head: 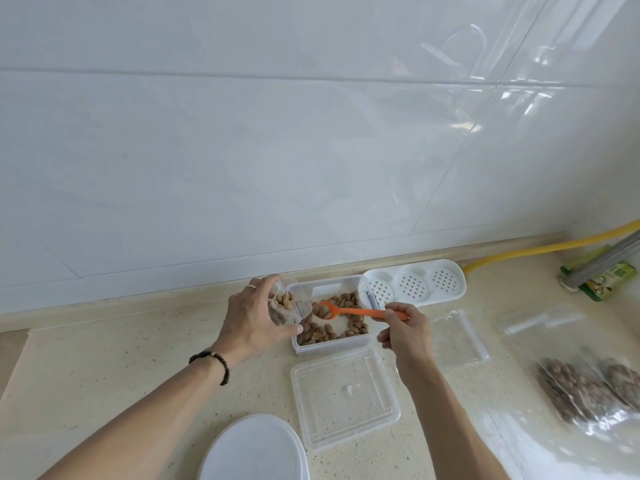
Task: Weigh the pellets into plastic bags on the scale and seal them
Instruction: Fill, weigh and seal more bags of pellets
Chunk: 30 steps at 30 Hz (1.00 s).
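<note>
Scooping pellets [346, 301] from clear tub [301, 344] with orange spoon [349, 311], pinched at handle end by right hand [407, 332], fingers curled. Holding small plastic bag [284, 304], part filled, in left hand [254, 320], fingers wrapped round it, mouth facing spoon bowl just beside thumb. Keeping spoon level, tipping right at bag mouth, over tub to catch spills. Scale not identifiable.

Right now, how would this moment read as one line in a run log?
step: scooping | left hand: holds small bag, partly filled | right hand: holds orange spoon over pellet box | lid: off | scale: not seen
</note>
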Available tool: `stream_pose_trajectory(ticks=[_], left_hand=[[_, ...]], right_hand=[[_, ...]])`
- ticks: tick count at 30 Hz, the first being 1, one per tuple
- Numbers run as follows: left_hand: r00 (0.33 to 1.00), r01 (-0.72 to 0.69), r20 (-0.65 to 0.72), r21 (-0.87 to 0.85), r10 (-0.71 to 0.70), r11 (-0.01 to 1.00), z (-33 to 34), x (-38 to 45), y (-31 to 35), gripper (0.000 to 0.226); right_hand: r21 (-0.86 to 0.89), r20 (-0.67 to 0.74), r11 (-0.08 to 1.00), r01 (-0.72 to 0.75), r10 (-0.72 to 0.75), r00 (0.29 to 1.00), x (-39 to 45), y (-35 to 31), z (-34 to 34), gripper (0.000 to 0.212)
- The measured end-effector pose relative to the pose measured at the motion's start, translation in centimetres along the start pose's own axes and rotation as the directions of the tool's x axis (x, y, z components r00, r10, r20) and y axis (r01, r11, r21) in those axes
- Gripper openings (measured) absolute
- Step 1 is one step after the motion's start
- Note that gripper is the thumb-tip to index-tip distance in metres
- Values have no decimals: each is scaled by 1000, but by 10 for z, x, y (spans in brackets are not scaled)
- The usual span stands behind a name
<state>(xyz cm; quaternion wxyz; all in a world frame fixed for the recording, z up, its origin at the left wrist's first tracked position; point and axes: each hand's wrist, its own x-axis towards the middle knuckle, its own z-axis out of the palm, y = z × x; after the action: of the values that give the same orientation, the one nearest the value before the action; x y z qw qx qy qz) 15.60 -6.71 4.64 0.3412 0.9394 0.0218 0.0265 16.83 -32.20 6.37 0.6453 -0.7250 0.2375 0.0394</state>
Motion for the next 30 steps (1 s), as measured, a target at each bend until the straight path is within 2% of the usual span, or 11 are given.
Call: stream_pose_trajectory(ticks=[5,8,12,15,18,22,30], left_hand=[[998,14,53,39,-16,999,10,7,12,100],[997,6,76,11,-7,1000,15,8,20,104],[992,19,126,-125,-3,992,13,7,34,111],[989,59,143,-252,-23,966,12,7,37,108],[987,109,149,-371,-57,922,12,10,38,108],[984,126,167,-436,-57,891,11,12,38,108],[986,140,149,-492,-75,859,11,11,31,97]], right_hand=[[47,-17,993,106,-105,994,-4,-30,-14,11],[-5,22,977,212,-212,977,-13,-48,-14,11],[-169,173,880,444,-417,893,-27,-62,-5,18],[-238,288,791,564,-497,818,-35,-66,-1,21],[-272,337,757,594,-503,796,-38,-70,-2,24],[-305,376,731,610,-497,782,-40,-73,-3,25],[-316,329,637,703,-621,711,-48,-79,1,26]])
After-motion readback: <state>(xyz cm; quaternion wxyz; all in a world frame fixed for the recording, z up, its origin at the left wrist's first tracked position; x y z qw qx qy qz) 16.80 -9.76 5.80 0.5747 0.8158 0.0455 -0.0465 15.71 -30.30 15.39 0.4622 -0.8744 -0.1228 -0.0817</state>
